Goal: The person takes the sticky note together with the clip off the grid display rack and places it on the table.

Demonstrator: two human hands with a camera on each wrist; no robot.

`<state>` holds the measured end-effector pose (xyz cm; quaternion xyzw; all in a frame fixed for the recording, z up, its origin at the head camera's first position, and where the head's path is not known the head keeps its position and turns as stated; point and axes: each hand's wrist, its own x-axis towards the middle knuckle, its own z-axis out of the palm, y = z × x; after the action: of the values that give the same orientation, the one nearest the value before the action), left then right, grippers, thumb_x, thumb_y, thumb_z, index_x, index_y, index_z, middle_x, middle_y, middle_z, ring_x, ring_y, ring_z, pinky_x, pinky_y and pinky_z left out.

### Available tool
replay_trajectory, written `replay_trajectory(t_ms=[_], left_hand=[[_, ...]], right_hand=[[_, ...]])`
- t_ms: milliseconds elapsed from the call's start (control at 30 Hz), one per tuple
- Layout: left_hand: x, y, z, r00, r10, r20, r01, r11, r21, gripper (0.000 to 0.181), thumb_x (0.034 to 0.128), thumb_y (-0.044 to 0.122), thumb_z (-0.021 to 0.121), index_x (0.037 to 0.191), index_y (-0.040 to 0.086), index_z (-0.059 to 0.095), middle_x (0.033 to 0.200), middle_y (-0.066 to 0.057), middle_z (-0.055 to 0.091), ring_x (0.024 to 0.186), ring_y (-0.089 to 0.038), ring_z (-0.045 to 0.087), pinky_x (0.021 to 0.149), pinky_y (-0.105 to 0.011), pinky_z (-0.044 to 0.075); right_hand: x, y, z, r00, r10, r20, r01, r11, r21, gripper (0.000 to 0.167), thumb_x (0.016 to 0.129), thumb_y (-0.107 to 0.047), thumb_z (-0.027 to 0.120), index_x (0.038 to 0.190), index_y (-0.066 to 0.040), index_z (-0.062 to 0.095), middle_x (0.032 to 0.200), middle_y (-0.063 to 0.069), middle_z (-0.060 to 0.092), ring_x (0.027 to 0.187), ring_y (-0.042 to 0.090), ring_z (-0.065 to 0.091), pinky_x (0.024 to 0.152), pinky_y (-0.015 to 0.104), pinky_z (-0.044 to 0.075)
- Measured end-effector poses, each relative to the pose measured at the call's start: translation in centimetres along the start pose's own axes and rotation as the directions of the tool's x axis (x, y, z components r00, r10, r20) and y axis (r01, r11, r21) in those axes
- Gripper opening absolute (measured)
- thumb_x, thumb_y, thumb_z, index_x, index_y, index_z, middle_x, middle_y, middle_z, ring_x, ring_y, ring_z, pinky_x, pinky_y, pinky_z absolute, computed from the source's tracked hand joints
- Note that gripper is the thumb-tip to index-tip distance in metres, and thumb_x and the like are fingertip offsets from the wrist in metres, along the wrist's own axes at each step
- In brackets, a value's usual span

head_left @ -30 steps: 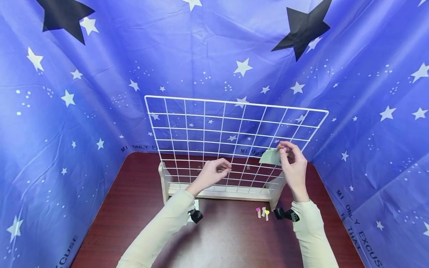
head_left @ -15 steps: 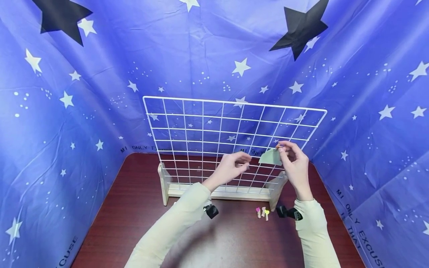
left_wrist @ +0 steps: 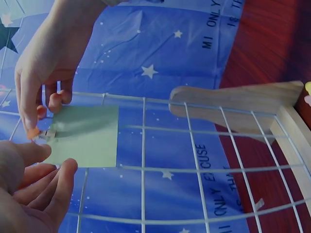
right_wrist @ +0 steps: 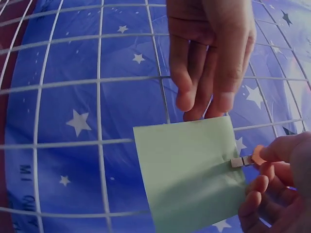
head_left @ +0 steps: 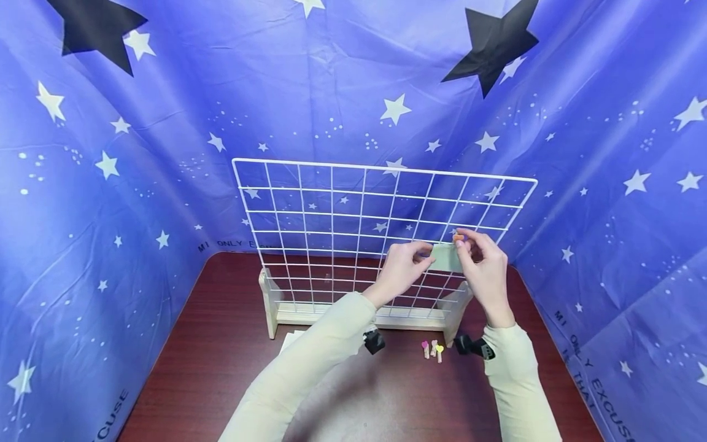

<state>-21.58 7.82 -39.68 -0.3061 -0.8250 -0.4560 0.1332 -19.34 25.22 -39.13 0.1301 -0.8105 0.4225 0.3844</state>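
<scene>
My right hand (head_left: 486, 267) pinches a mini wooden clothespin (right_wrist: 242, 161) by its end with an orange decoration (right_wrist: 258, 154). The clothespin's tip sits on one edge of a square sheet of light green paper (right_wrist: 187, 172). That sheet lies against a white wire grid (head_left: 361, 215), towards its right side; whether the clothespin also bites a wire cannot be made out. At the paper's left edge in the head view is my left hand (head_left: 405, 270), its thumb and fingers slightly apart in the right wrist view. Whether its fingertips touch the sheet is unclear.
Wooden feet (head_left: 269, 304) and a wooden base bar (head_left: 359, 319) support the grid on the dark red table (head_left: 204, 344). Several mini clothespins with coloured hearts (head_left: 432, 351) lie at the front right. White paper (head_left: 289, 339) shows beside the left sleeve. Blue starry cloth (head_left: 309, 92) surrounds the table.
My left hand has moved right across the grid up to the green paper. The right hand has stayed nearly in place with the clothespin, and the sheet now faces flatter towards the head camera.
</scene>
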Motion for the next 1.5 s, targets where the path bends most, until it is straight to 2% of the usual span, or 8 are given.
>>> replay_trajectory(t_ms=[200, 467, 667, 1033, 1267, 1500], left_hand=[[0.4, 0.2, 0.8, 0.996, -0.002, -0.092, 0.003, 1.000, 0.008, 0.010, 0.0868, 0.007, 0.071, 0.096, 0.002, 0.073, 0.085, -0.007, 0.073, 0.069, -0.008, 0.067, 0.063, -0.007, 0.046], [0.6, 0.4, 1.1, 0.990, -0.051, -0.130, 0.048, 0.999, -0.025, 0.004, 0.0863, 0.005, 0.070, 0.088, 0.003, 0.072, 0.078, -0.004, 0.072, 0.063, -0.004, 0.063, 0.060, -0.008, 0.045], [0.6, 0.6, 1.1, 0.988, -0.067, -0.139, 0.065, 0.998, -0.020, 0.003, 0.0866, 0.004, 0.068, 0.086, 0.003, 0.071, 0.077, -0.004, 0.071, 0.063, -0.006, 0.064, 0.061, -0.008, 0.045], [0.5, 0.5, 1.2, 0.985, -0.084, -0.151, 0.086, 0.996, 0.012, 0.004, 0.0859, 0.006, 0.068, 0.086, 0.007, 0.072, 0.077, 0.000, 0.072, 0.062, -0.001, 0.063, 0.061, -0.008, 0.045], [0.4, 0.4, 1.2, 0.984, -0.094, -0.152, 0.098, 0.995, 0.016, 0.005, 0.0849, 0.006, 0.069, 0.084, 0.010, 0.072, 0.077, 0.001, 0.072, 0.063, 0.001, 0.063, 0.062, -0.007, 0.045], [0.2, 0.2, 1.1, 0.985, -0.093, -0.148, 0.094, 0.996, -0.006, 0.006, 0.0847, 0.005, 0.069, 0.082, 0.010, 0.071, 0.077, 0.000, 0.072, 0.063, 0.000, 0.063, 0.062, -0.007, 0.045]], right_hand=[[0.8, -0.3, -0.4, 0.997, -0.059, 0.041, 0.064, 0.991, -0.114, 0.020, 0.088, 0.000, 0.063, 0.105, 0.002, 0.072, 0.068, 0.006, 0.059, 0.055, 0.006, 0.046, 0.051, 0.013, 0.033], [1.1, -0.5, -0.5, 0.995, -0.072, 0.073, 0.082, 0.984, -0.159, 0.020, 0.087, 0.003, 0.064, 0.105, 0.002, 0.072, 0.064, 0.007, 0.061, 0.052, 0.008, 0.046, 0.049, 0.014, 0.032], [0.9, -0.6, -0.3, 0.997, -0.038, 0.064, 0.046, 0.991, -0.122, 0.015, 0.089, 0.003, 0.062, 0.100, 0.001, 0.071, 0.070, 0.008, 0.066, 0.052, 0.006, 0.046, 0.048, 0.013, 0.032], [0.8, -0.4, -0.3, 0.998, -0.026, 0.049, 0.028, 0.998, -0.052, 0.011, 0.089, 0.002, 0.063, 0.096, 0.001, 0.071, 0.075, 0.009, 0.069, 0.052, 0.001, 0.048, 0.047, 0.011, 0.034], [0.6, -0.2, -0.1, 1.000, 0.013, 0.000, -0.013, 1.000, 0.007, 0.011, 0.087, 0.005, 0.063, 0.094, 0.002, 0.071, 0.075, 0.012, 0.069, 0.057, -0.004, 0.051, 0.051, 0.009, 0.037], [0.8, -3.0, -0.5, 0.999, -0.006, -0.043, 0.009, 0.998, 0.069, 0.009, 0.086, 0.012, 0.060, 0.092, 0.011, 0.067, 0.077, 0.022, 0.067, 0.059, -0.002, 0.050, 0.053, 0.009, 0.037]])
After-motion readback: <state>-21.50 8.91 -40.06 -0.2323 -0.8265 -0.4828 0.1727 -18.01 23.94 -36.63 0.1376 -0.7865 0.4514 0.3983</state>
